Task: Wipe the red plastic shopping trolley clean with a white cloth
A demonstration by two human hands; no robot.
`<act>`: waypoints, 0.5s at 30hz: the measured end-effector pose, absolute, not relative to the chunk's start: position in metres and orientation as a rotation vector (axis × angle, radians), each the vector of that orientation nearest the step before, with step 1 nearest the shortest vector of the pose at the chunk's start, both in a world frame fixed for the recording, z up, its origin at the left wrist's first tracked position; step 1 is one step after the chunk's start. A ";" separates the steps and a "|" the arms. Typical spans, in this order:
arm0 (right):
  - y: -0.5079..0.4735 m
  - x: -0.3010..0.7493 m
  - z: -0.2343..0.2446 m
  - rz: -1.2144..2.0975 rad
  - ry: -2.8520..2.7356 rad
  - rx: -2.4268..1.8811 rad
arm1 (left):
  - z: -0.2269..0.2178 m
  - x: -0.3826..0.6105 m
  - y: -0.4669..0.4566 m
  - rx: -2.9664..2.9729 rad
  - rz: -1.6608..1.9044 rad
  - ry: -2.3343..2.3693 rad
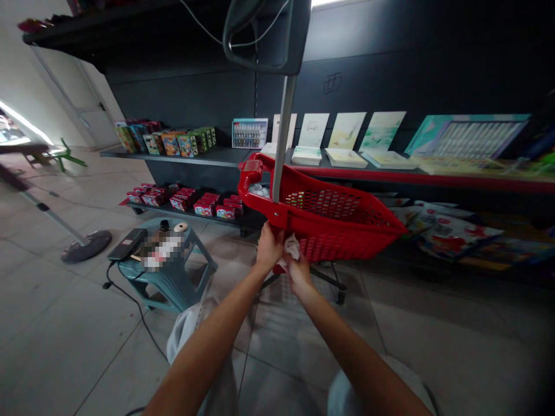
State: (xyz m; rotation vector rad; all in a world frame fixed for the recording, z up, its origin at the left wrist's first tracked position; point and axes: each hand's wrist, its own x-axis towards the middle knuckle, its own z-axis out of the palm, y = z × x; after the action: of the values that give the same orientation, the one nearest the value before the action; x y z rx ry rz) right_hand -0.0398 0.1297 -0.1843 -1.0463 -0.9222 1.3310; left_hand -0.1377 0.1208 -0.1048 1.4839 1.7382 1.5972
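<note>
A red plastic shopping cart (316, 218) with a perforated basket stands in front of me, its grey post and dark handle (299, 40) rising toward the top of the view. My left hand (269, 248) is closed on the lower corner of the basket's near end; its fingertips are partly hidden. Close beside it, my right hand (299, 274) pinches a crumpled whitish cloth or tissue (292, 247) against the red plastic. Something clear and crumpled, like plastic wrap (259, 190), lies in the cart's end near the handle post.
Dark shelving (208, 155) behind the cart carries small boxes, notebooks and pen sets. Bagged goods (455, 228) lie on the lower shelf at right. At left stands a blue-grey stool (173, 289) holding a black device (127, 244), its cable trailing over the tiled floor. A round stand base (87, 247) is farther left.
</note>
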 end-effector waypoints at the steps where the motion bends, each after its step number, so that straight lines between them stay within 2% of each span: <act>1: 0.128 -0.042 -0.181 1.383 -0.889 -1.031 | -0.105 -0.138 0.122 1.481 1.596 1.737; 9: 0.135 -0.017 -0.158 1.646 -0.620 -0.954 | -0.099 -0.148 0.127 1.446 1.603 1.712; 12: 0.156 0.016 -0.146 1.504 -0.521 -0.961 | -0.098 -0.153 0.131 1.386 1.644 1.709; 15: 0.191 0.074 -0.132 1.184 -0.389 -1.091 | -0.099 -0.154 0.133 1.370 1.671 1.722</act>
State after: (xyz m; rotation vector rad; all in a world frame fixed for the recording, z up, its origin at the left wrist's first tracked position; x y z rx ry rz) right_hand 0.0737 0.1912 -0.1321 -1.0908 -0.3889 1.1841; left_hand -0.1538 0.1334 -0.0985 1.3704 1.7224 1.6710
